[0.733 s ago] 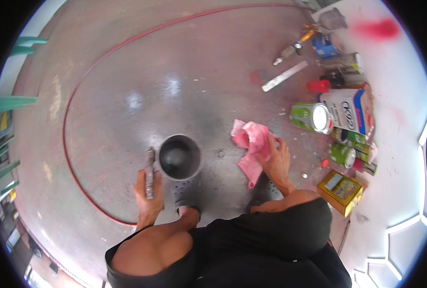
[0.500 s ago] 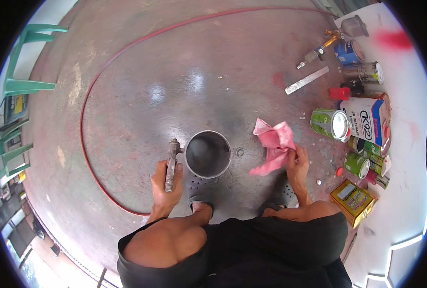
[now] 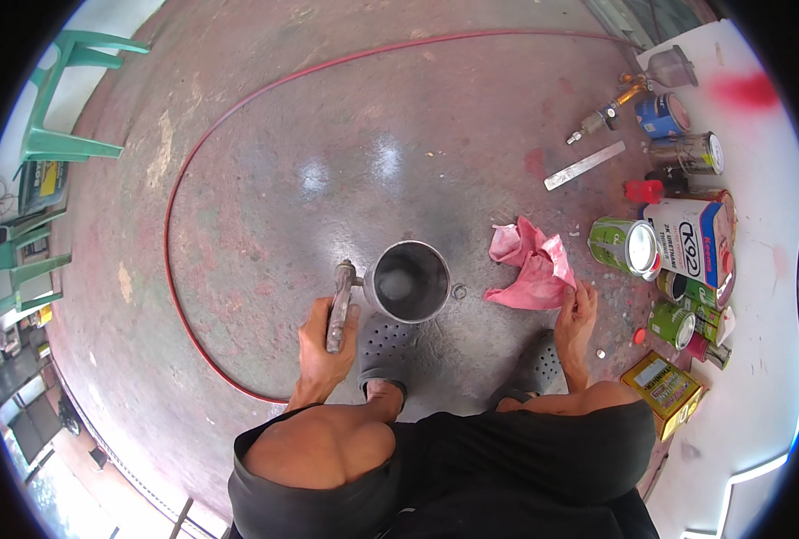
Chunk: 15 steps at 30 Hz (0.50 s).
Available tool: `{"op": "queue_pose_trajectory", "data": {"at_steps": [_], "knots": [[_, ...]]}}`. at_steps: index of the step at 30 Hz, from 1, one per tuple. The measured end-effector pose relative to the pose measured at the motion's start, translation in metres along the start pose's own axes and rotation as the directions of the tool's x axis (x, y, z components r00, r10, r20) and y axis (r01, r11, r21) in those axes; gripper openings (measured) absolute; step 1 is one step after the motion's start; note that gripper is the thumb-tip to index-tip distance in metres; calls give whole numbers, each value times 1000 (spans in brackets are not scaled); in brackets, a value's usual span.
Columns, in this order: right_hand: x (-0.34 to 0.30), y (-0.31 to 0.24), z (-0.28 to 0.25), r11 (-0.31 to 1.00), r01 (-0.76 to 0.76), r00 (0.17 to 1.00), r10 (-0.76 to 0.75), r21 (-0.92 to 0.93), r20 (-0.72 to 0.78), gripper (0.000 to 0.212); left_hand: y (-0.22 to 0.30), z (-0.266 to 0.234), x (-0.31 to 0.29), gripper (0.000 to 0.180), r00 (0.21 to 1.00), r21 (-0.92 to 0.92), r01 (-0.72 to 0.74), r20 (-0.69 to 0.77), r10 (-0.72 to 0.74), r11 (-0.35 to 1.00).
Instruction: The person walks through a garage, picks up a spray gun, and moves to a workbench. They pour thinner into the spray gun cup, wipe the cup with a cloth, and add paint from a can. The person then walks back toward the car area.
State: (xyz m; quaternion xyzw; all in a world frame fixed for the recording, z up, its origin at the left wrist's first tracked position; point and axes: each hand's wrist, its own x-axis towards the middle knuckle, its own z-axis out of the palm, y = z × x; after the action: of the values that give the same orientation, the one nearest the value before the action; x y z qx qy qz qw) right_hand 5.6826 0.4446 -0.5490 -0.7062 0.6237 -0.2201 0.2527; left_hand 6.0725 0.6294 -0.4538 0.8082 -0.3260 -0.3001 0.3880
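My left hand [image 3: 323,346] is wrapped round the grip of a metal spray gun [image 3: 340,310]. Joined to its right side is a round metal cup [image 3: 407,281], its wide mouth facing up and its inside grey and shiny. Over to the right, my right hand [image 3: 577,323] pinches the near right corner of a crumpled pink cloth [image 3: 536,269]. The cloth spreads forward and left from the fingertips; whether it rests on the floor I cannot tell.
Paint cans, including a green one [image 3: 622,245], and a yellow tin [image 3: 662,389] line the right wall. Farther along lie a metal strip [image 3: 585,165] and another spray gun [image 3: 619,103]. A red hose [image 3: 171,260] curves across the floor; green chairs [image 3: 44,117] stand left.
My right hand and the pink cloth have shifted slightly right, and the cloth is spread wider. The spray gun and cup sit a little farther right in view, as the whole view has shifted.
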Motion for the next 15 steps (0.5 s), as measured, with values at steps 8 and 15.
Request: {"op": "queue_pose_trajectory", "data": {"at_steps": [8,15], "knots": [[-12,-2,3,990,111,991,-117,-92,-66,21,-1,-3,1,19,999,-12,28,32,-28,1000],[-4,-36,0,998,-56,998,55,12,30,23,-10,-7,-3,19,995,-60,-91,-54,88,994]]}}
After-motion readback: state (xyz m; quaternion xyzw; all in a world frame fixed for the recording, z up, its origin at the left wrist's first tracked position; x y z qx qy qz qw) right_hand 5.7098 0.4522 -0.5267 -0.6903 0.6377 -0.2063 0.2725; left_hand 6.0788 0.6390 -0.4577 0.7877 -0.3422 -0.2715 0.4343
